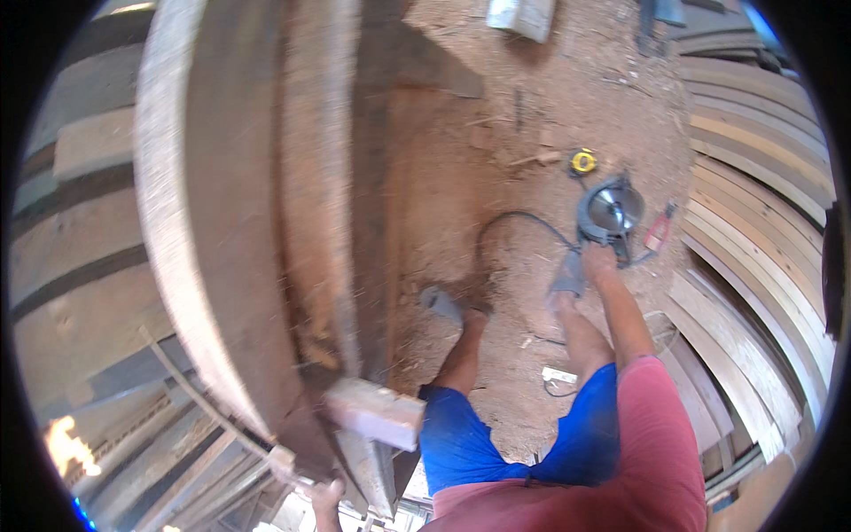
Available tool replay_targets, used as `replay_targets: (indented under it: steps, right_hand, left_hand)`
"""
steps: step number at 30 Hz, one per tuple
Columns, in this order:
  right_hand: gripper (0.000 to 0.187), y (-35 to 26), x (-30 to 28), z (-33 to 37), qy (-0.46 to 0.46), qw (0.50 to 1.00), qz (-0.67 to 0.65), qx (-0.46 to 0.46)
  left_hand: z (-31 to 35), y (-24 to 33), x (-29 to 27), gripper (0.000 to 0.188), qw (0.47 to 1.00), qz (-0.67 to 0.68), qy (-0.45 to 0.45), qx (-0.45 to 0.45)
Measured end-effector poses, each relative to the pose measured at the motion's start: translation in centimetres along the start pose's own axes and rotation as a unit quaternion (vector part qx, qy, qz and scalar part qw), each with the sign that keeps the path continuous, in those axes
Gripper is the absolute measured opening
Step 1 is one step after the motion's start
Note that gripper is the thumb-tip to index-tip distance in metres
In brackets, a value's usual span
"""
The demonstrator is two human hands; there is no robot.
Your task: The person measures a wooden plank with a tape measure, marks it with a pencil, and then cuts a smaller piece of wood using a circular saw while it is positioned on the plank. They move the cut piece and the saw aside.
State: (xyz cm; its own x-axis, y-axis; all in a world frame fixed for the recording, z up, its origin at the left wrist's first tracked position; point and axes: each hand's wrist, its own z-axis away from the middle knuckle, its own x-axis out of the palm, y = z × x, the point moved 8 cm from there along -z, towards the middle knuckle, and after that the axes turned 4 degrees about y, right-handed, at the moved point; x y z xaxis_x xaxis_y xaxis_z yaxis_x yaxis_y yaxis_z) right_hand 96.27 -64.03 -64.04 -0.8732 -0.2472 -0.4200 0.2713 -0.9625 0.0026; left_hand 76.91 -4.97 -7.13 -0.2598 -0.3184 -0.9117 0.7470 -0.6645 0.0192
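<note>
My right hand [599, 259] is closed round the handle of a circular saw [612, 211], held low by my right foot with its round blade showing. A dark power cord [523, 215] loops left from it. At the lower left, my left hand [326, 494] is closed beside the near end of a long thick timber beam [235, 204]. A small pale wood block [281, 461] and a thin strip [199, 390] are just next to those fingers; blur hides what they grip. A short wood offcut [377, 412] sits across the beam's near end.
On the sawdust-covered ground lie a yellow tape measure [583, 161], a red-handled tool [658, 230] and a white power strip [558, 376]. Stacked boards [753, 204] line the right side, more planks [84, 226] the left. A squared block [521, 16] stands at the far end.
</note>
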Motion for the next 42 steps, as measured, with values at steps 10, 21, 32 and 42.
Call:
replay_targets:
  steps: [10, 21, 32, 42]
  right_hand:
    - [0.020, -10.6, -26.5, 19.4, 0.245, 0.809, -0.529, -0.072]
    - [0.090, -33.9, -45.4, 31.8, 0.135, 0.623, -0.748, -0.183]
    - [0.058, -28.7, -53.9, 46.9, 0.027, 0.355, -0.877, -0.323]
    - [0.061, -31.9, -52.1, 57.7, -0.063, 0.259, -0.892, -0.364]
  left_hand:
    - [-0.9, 7.5, -3.0, 0.136, 0.957, -0.073, 0.168, 0.225]
    - [-1.4, 7.1, -4.6, 0.124, 0.997, -0.043, 0.015, 0.057]
    - [-0.6, 6.8, -5.4, 0.122, 0.992, -0.005, 0.074, 0.099]
    - [0.0, 5.8, -5.1, 0.125, 0.982, 0.048, 0.097, 0.152]
